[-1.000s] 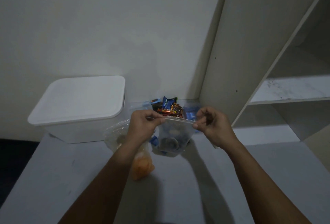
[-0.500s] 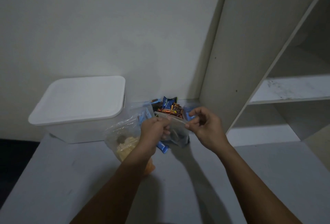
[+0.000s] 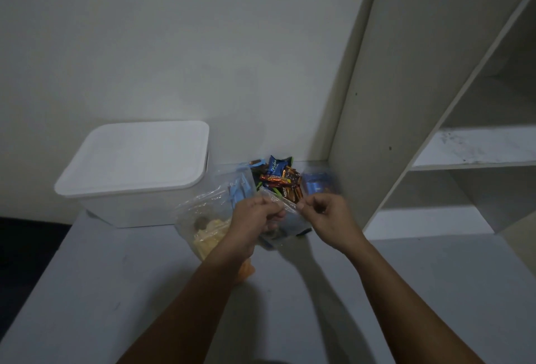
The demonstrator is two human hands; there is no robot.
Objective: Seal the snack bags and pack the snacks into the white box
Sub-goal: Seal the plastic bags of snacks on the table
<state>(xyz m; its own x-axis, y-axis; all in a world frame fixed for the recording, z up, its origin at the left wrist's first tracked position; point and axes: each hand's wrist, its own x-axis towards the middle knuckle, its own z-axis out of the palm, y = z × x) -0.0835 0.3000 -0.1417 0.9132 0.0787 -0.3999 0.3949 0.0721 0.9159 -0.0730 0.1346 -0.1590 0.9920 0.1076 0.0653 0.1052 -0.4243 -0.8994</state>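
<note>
My left hand (image 3: 255, 218) and my right hand (image 3: 324, 214) both pinch the top edge of a clear zip bag (image 3: 290, 224) with dark snacks inside, held just above the grey table (image 3: 116, 291). The two hands are close together. To the left lies another clear bag with yellow chips (image 3: 206, 230); an orange snack (image 3: 246, 272) shows under my left forearm. Behind sit a pile of wrapped candies (image 3: 278, 178), a clear bag with light-blue packets (image 3: 240, 189) and a blue packet (image 3: 316, 183). The white box (image 3: 136, 172) stands at the back left with its lid on.
A white shelf unit (image 3: 406, 102) rises at the right, its side panel close to the snacks. The wall runs right behind the box and the candy pile. Dark floor shows beyond the table's left edge (image 3: 34, 247).
My hands have come closer together along the bag's top edge, and the bag has moved slightly back toward the candy pile. The chip bag is now more exposed.
</note>
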